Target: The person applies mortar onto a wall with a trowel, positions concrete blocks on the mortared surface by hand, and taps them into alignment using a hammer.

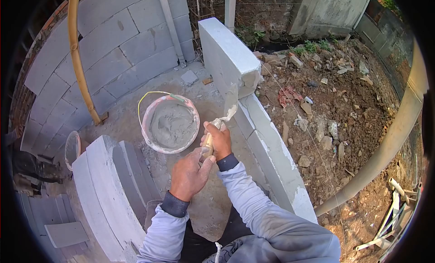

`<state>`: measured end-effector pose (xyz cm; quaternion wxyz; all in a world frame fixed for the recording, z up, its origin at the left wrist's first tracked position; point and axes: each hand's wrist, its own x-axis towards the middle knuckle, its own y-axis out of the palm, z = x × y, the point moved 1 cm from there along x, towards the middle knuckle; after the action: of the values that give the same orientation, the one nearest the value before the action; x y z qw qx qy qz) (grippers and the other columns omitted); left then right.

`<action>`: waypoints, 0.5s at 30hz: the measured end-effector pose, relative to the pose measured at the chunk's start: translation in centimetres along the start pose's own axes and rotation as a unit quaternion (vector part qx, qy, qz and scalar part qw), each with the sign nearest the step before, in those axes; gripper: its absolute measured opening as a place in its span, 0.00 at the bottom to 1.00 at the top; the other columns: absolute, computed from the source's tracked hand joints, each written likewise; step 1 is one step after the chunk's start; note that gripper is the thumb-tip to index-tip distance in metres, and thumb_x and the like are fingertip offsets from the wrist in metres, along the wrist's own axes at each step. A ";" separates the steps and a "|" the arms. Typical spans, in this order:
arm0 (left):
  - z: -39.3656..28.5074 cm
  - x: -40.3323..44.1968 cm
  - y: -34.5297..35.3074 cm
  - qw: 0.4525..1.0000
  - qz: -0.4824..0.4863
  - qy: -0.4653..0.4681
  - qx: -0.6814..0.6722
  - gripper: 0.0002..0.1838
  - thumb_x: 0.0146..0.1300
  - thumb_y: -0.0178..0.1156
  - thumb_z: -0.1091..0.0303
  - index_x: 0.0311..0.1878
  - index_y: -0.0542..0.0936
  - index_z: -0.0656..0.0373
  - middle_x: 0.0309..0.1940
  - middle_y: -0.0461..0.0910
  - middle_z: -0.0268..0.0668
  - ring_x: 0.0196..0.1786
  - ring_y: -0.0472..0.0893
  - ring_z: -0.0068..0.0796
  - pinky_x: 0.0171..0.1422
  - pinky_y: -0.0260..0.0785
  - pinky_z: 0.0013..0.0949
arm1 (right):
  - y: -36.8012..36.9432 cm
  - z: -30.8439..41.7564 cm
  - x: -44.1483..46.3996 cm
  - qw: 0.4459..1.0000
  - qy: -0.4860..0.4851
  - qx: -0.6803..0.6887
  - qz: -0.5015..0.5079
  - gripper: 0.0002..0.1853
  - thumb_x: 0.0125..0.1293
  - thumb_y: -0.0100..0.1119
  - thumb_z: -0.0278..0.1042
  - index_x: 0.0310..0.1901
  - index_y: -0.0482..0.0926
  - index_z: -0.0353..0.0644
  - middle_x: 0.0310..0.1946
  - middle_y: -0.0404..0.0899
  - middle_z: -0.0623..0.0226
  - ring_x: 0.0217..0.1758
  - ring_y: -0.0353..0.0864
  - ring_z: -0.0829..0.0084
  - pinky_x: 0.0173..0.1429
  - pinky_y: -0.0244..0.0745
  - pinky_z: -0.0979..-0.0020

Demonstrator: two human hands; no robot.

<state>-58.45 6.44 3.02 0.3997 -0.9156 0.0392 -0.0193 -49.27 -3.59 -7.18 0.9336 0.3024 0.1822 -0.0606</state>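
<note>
My right hand [219, 140] is closed round the wooden handle of a trowel [207, 145], near its metal neck. Behind it, my left hand [190, 174] grips the butt end of the same handle. The mortar-smeared blade points away from me, in front of the end face of a light grey block [233, 50]; whether it touches is hard to tell. That block stands on a low wall [276, 165] of similar blocks. Left of my hands, a bucket [196, 127] with a yellow handle holds wet grey mortar [170, 125].
Stacked blocks [102, 181] stand close on my left, with a second bucket [72, 149] behind. A block wall [108, 41] with a leaning bamboo pole [77, 59] rises beyond. Right of the low wall lie a taut string [310, 136], rubble-strewn soil [358, 100] and a thick pole [385, 159].
</note>
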 end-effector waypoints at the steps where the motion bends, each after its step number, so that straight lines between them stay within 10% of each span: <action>1: -0.2 -0.1 0.1 1.000 -0.001 0.001 -0.012 0.18 0.62 0.61 0.59 0.48 0.80 0.63 0.37 0.83 0.47 0.35 0.82 0.45 0.39 0.73 0.40 | -0.6 -0.2 -0.2 1.000 -0.007 0.005 -0.008 0.12 0.59 0.64 0.36 0.38 0.73 0.40 0.22 0.72 0.68 0.18 0.75 0.74 0.19 0.73 0.68; 11: 0.4 -1.0 -0.8 0.999 -0.012 -0.037 -0.032 0.19 0.61 0.62 0.59 0.49 0.80 0.63 0.38 0.83 0.45 0.32 0.82 0.42 0.38 0.72 0.39 | -4.9 -3.1 9.9 0.983 -0.082 0.002 -0.164 0.12 0.58 0.64 0.31 0.34 0.68 0.41 0.23 0.72 0.66 0.16 0.74 0.71 0.20 0.72 0.68; 15: 0.5 -1.2 -1.2 0.999 -0.011 -0.041 -0.032 0.19 0.61 0.62 0.59 0.49 0.80 0.63 0.38 0.83 0.46 0.31 0.81 0.42 0.38 0.72 0.40 | -4.1 -4.9 14.4 0.976 -0.066 -0.066 -0.195 0.20 0.55 0.66 0.34 0.43 0.69 0.32 0.34 0.76 0.57 0.32 0.79 0.65 0.37 0.76 0.63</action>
<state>-59.56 7.74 3.59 0.3711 -0.9284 0.0137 0.0154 -38.33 -4.03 -18.51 0.9317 0.1945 0.1793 -0.2490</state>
